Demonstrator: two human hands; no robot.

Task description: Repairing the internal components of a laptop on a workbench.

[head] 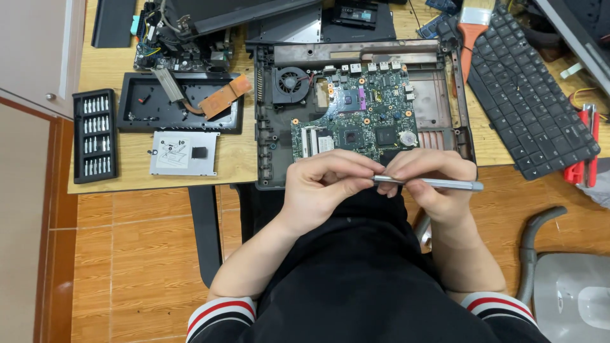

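Your left hand (324, 184) is curled nearly closed, with the thumb and fingertips pinched around the near end of a slim silver screwdriver (427, 183). Your right hand (427, 184) is also folded tight over the tool, the fingers wrapped across the middle of the shaft while the rest of the handle sticks out to your right, lying almost level. Whether a bit is seated in the tip is hard to tell, since your fingers cover that end.

Both hands meet just in front of your chest, knuckles up, wrists bent inward, and your forearms come up from the striped cuffs at the bottom of the view in a narrow V. The hands hover over the near edge of the opened laptop base (270, 127), just below the green motherboard (356, 121) with its round fan (291, 82) at the upper left.

On the wooden table (235, 159) to your left lie a black bit set (94, 134), a silver drive caddy (184, 153) and a black tray (181, 101). To your right sit a detached keyboard (527, 95), an orange-handled brush (473, 28) and red-handled tools (584, 146).
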